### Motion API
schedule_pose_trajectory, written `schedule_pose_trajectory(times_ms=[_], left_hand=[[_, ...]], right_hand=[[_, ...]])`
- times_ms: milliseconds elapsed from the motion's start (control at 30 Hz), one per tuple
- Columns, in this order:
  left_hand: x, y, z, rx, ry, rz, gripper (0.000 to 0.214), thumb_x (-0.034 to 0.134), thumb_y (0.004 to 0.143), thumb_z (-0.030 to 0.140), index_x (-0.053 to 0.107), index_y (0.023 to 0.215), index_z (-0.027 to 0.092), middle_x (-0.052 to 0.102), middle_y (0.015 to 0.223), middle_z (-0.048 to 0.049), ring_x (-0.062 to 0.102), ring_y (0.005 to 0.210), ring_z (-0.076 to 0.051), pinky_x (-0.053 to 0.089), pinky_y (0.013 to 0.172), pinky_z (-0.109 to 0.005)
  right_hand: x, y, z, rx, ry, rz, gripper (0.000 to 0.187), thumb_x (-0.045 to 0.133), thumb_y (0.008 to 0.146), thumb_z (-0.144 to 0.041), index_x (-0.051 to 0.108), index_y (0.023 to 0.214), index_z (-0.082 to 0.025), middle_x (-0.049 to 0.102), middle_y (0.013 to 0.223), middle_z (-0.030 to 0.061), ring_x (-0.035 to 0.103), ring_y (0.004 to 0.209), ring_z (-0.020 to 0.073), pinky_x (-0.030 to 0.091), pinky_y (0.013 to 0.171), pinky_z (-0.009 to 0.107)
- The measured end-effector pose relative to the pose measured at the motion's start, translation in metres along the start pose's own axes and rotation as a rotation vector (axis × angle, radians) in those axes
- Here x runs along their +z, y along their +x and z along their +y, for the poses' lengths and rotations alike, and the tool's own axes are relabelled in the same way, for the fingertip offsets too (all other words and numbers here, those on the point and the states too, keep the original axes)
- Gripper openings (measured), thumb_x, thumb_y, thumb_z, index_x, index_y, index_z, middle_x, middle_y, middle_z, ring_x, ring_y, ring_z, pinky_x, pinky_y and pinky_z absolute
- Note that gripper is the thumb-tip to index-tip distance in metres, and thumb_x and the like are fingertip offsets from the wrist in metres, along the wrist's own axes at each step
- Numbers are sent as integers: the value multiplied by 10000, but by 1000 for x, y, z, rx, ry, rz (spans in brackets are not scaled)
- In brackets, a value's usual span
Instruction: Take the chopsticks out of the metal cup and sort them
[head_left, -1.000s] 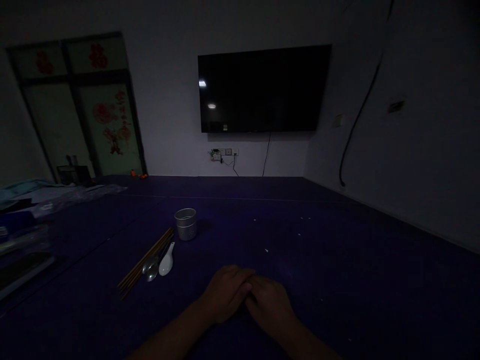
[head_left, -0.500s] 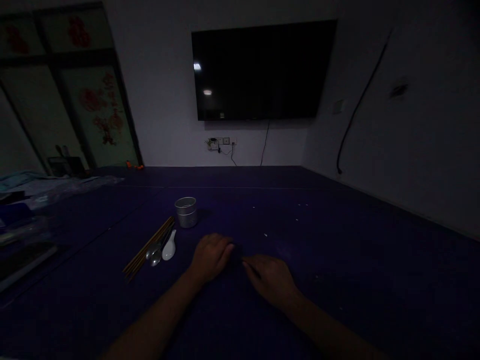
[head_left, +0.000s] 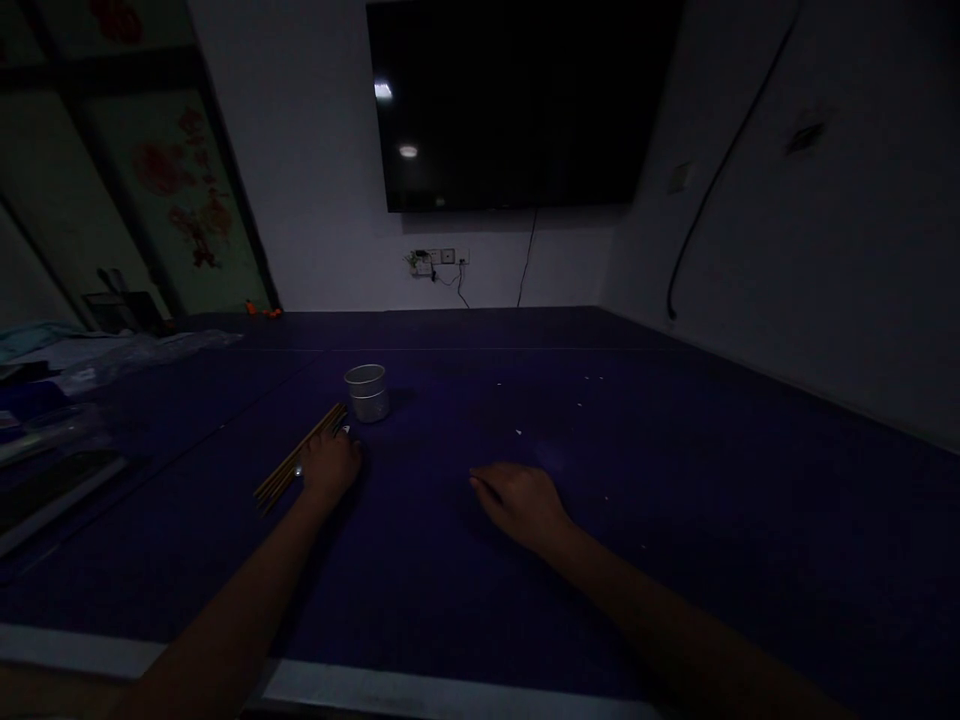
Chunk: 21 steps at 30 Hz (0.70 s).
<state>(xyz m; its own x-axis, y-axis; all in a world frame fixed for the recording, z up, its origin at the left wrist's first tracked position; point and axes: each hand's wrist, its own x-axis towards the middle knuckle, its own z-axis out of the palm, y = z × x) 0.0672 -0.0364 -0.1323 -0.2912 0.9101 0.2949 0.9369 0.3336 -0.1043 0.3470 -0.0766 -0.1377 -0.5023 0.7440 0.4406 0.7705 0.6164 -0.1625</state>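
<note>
The room is dim. My left hand [head_left: 330, 466] lies over the spoons on the dark blue table [head_left: 465, 600], covering them almost fully, right beside a bundle of wooden chopsticks [head_left: 298, 458]. Its fingers curl downward, and whether they grip a spoon is hidden. A small metal cup [head_left: 366, 391] stands upright just beyond that hand. My right hand [head_left: 521, 503] rests flat on the table to the right, fingers stretched out, holding nothing.
Plastic-wrapped items and boxes [head_left: 52, 400] lie along the table's left side. A dark wall-mounted screen [head_left: 517, 100] hangs ahead above a socket strip [head_left: 435, 258]. A wall runs along the right. The table's pale near edge [head_left: 420, 690] shows at the bottom.
My hands, clasped together a second ago, have parted. The left hand slid left onto the spoons; the right stayed near the middle. The view has tilted down.
</note>
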Motion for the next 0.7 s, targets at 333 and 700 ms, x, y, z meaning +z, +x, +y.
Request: schedule_pose_trajectory(times_ms=[333, 700], left_hand=[[-7, 0, 3, 47, -29, -22, 384, 389, 870, 302, 644, 1070, 96, 632, 1116, -193, 537, 1095, -332, 412, 875, -402], [-5, 0, 6, 77, -88, -16, 408, 377, 880, 368, 617, 1136, 160, 629, 1147, -156, 519, 1110, -335, 419, 874, -431]], right_hand=[[0, 1, -1, 9, -1, -20, 326, 382, 938, -294, 682, 1035, -209, 705, 993, 62, 653, 854, 178, 464, 743, 267], [0, 0, 0, 16, -1, -27, 313, 395, 934, -300, 690, 1006, -223, 712, 963, 45, 659, 845, 179, 470, 727, 262]])
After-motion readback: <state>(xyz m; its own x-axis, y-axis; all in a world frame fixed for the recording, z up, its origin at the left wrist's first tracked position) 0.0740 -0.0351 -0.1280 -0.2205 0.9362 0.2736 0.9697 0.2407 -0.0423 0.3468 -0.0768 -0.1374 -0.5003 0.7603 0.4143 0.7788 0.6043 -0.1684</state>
